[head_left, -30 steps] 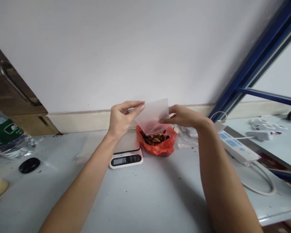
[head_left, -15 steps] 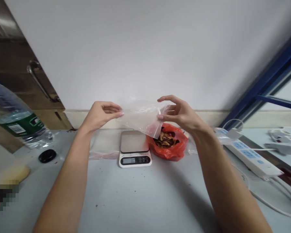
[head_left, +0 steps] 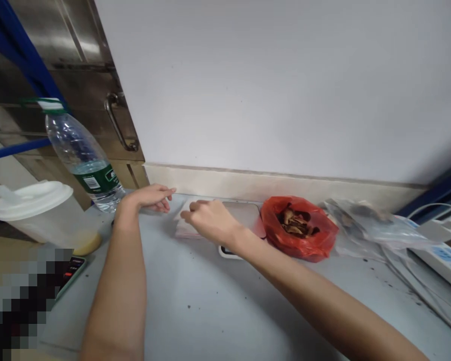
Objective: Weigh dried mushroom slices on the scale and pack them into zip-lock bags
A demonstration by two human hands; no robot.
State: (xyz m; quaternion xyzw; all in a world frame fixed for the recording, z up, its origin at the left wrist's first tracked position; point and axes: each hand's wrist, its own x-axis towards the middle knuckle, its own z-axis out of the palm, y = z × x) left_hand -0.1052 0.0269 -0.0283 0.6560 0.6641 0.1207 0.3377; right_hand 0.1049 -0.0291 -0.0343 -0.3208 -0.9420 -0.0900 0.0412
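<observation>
Plastic bags [head_left: 184, 231], left to right: your left hand [head_left: 152, 196] is just left of them, fingers loosely spread, nothing held. They lie in a flat stack, translucent, pinkish edges, apparently unfilled so far. Your right hand [head_left: 210, 218] is over them, fingers curled; can't tell if gripping. Scale [head_left: 248, 215] next, display mostly hidden. Red bag [head_left: 304, 248] holds loose dried pieces [head_left: 295, 223].
</observation>
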